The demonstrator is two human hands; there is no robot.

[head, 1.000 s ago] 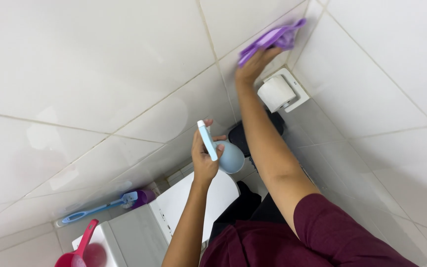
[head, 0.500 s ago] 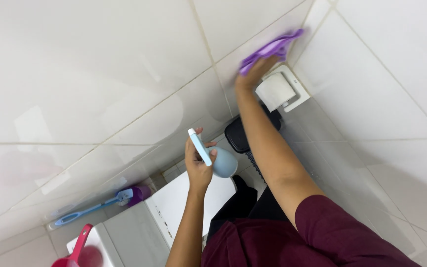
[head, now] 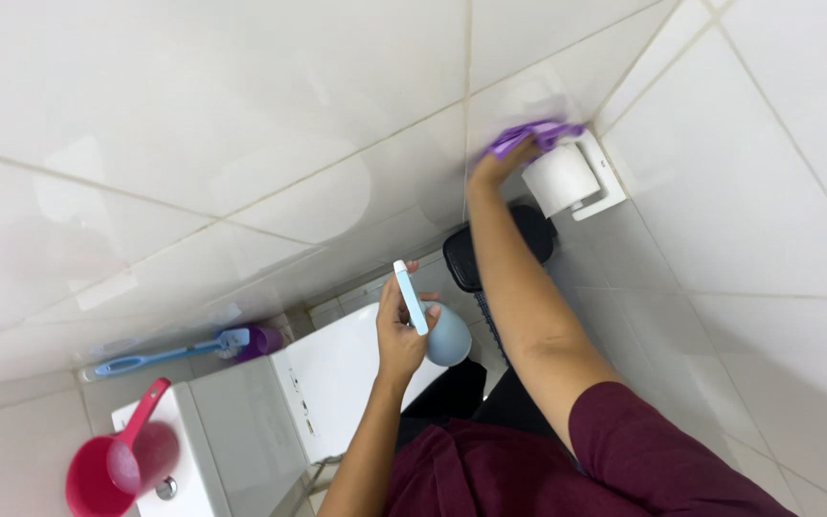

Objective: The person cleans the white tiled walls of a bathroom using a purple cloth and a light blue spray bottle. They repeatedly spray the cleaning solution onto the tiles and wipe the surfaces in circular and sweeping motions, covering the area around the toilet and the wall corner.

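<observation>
My right hand [head: 496, 165] presses a purple cloth [head: 536, 136] flat on the tiled wall [head: 241, 115], just beside the toilet paper roll [head: 560, 178] in the corner; fingers mostly hidden under the folds. My left hand [head: 400, 330] wraps a pale blue spray bottle [head: 435, 324], nozzle toward the wall (below and left of the cloth). Bottle's base obscured.

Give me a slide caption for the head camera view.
Right hand presses purple cloth to tiled wall; left hand holds spray bottle.
</observation>
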